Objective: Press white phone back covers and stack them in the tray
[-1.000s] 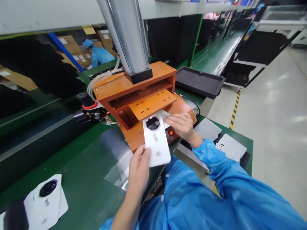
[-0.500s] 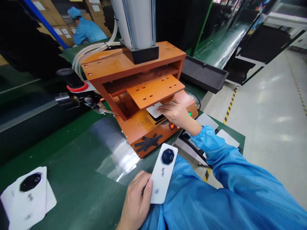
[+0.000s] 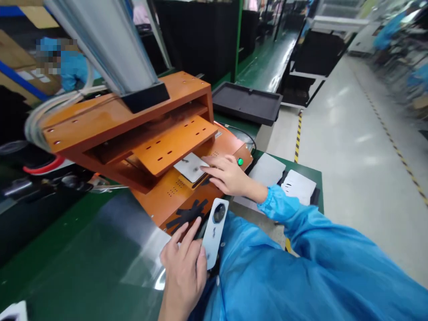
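My left hand [image 3: 183,263] holds a white phone back cover [image 3: 213,236] with a dark camera module, tilted beside the thumb. Its index and middle fingers stretch toward the front of an orange press [image 3: 147,205]. Another white phone back cover [image 3: 191,167] lies on the press's lower bed, partly beneath the raised orange plate [image 3: 177,142]. My right hand [image 3: 227,174] touches the near right end of that cover, its fingers stretched out and apart. The cover's far end is hidden under the plate.
A green-lit button [image 3: 240,162] is on the press's right side. White sheets [image 3: 267,168] lie on the side table at right. Behind them is a black tray [image 3: 247,103]. Part of another white cover [image 3: 16,311] shows at lower left. A person in blue [image 3: 72,67] is behind the press.
My view has swung right. My right hand's fingers have spread over the cover on the press bed. My left hand has moved nearer the press front with its cover, two fingers now extended.
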A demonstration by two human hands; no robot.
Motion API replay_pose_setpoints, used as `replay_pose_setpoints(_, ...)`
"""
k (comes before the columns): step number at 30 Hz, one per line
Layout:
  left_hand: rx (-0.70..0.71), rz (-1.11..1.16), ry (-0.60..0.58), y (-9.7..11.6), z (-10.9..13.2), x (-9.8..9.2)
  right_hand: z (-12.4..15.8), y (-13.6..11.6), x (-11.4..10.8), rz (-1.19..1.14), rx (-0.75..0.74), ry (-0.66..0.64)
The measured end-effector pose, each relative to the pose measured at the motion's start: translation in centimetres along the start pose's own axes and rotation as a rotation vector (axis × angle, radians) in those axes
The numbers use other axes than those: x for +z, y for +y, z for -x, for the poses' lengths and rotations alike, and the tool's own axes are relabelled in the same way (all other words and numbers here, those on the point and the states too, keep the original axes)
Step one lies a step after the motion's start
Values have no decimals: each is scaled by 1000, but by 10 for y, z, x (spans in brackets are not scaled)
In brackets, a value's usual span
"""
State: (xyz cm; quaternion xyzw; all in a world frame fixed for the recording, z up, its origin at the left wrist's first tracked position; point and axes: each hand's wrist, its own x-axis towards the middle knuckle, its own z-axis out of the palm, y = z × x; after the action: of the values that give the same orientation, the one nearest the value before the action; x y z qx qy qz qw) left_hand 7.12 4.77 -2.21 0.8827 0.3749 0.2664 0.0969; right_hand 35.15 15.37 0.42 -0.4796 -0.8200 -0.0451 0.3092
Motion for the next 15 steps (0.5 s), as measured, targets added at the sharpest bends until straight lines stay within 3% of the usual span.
replay_pose_setpoints(2,-2,-65,16,-2,-1,3,40,7,6,42,245,255)
replay_pose_setpoints(4,-3,-129,34,-6,-1,7,75,17,9,114,429,397)
replay_pose_setpoints(7,54,-209,74,-18,0,13,105,29,14,174,464,308)
replay_pose_setpoints(10,79,-233,87,-27,-4,18,107,40,18,180,496,190)
replay_pose_setpoints(15,-5,-221,69,-9,-11,8,98,50,4,84,481,117)
